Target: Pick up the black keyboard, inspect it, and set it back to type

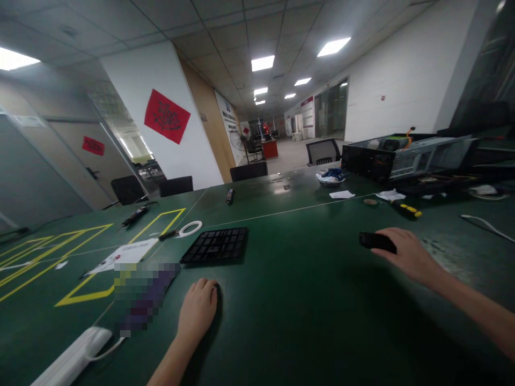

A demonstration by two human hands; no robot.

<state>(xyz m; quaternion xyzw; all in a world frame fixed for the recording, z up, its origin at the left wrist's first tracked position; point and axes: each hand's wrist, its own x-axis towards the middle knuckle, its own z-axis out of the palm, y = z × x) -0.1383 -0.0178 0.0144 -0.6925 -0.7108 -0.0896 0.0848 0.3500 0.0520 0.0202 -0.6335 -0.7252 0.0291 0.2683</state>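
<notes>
My right hand (410,254) is closed on a small black oblong object (376,242), held at the right side of the green table; its kind cannot be made out. Low in the middle left, my left hand (199,305) rests on the table with its fingers curled. Whatever lies under those fingers, if anything, is hidden from me. Just beyond that hand lies a black gridded tray (215,245). Left of it is a purple, partly pixelated object (148,300).
A white oblong device with a cable (74,356) lies front left. Near the tray are a white ring (190,229) and a paper sheet (124,253). An opened computer case (402,158) stands back right, with a yellow-black tool (406,209) and a bowl (331,179) nearby.
</notes>
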